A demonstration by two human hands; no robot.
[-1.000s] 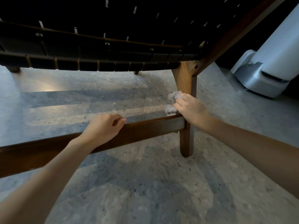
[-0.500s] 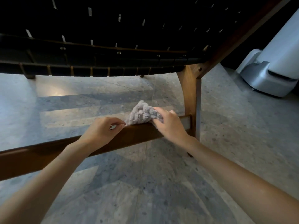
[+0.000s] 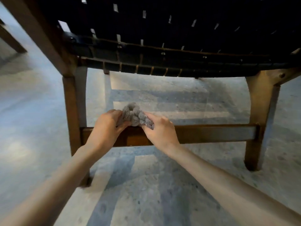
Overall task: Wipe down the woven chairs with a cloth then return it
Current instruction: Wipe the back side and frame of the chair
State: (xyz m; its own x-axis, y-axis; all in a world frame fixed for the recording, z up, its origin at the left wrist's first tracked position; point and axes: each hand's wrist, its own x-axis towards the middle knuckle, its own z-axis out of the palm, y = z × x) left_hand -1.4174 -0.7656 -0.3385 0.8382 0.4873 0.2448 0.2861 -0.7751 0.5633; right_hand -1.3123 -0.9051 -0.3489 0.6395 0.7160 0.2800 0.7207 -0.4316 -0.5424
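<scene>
A woven chair with a black strap seat (image 3: 179, 38) and brown wooden frame fills the top of the view. Its low wooden crossbar (image 3: 211, 133) runs between two legs. A bunched grey knobbly cloth (image 3: 135, 114) sits on top of the crossbar near its left end. My left hand (image 3: 105, 128) grips the cloth's left side, fingers curled into it. My right hand (image 3: 159, 131) holds the cloth's right side and lies over the bar. Both forearms reach in from the bottom of the frame.
Grey speckled stone floor (image 3: 162, 193) lies all around. The chair's left leg (image 3: 71, 115) and right leg (image 3: 259, 121) stand either side of my hands. Part of another wooden frame (image 3: 9, 38) shows at the far left.
My right hand slid the cloth leftward along the crossbar to my left hand, which now grips it too. The view shifted, bringing the chair's left leg into sight.
</scene>
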